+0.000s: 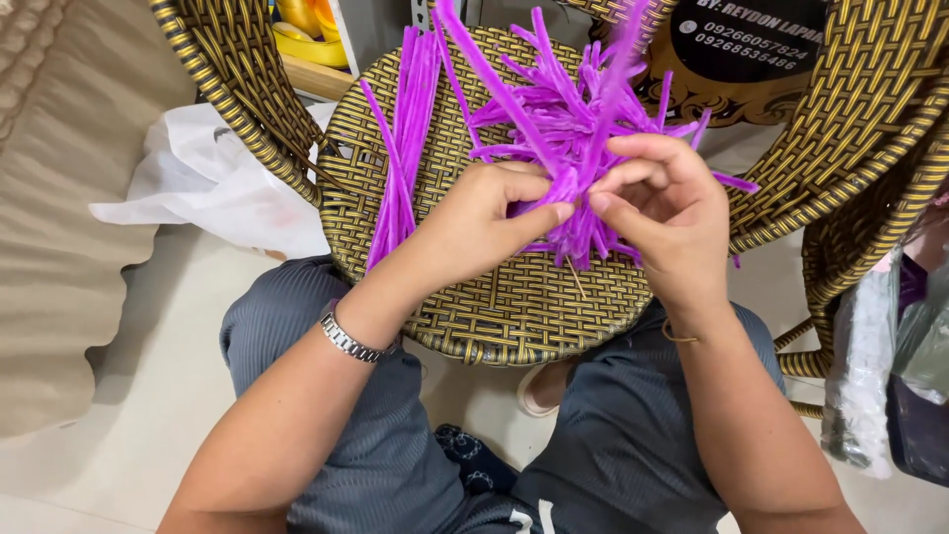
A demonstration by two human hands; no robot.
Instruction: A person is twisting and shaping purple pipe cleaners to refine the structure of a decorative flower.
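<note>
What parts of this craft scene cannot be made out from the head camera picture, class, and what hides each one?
- Middle of the purple bunch: covered by the left hand and right hand.
- Thin stick below the bunch: its top is lost behind the strands.
- Loose purple strands: top ends cut off by the picture's upper edge.
- Woven stool: legs hidden beneath its seat.
- Yellow things behind: blocked by a chair frame.

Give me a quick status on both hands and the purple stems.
Left hand and right hand pinch bunched purple fuzzy pipe-cleaner cluster. Loose purple stems lie on woven wicker stool. Nothing blocking.
</note>
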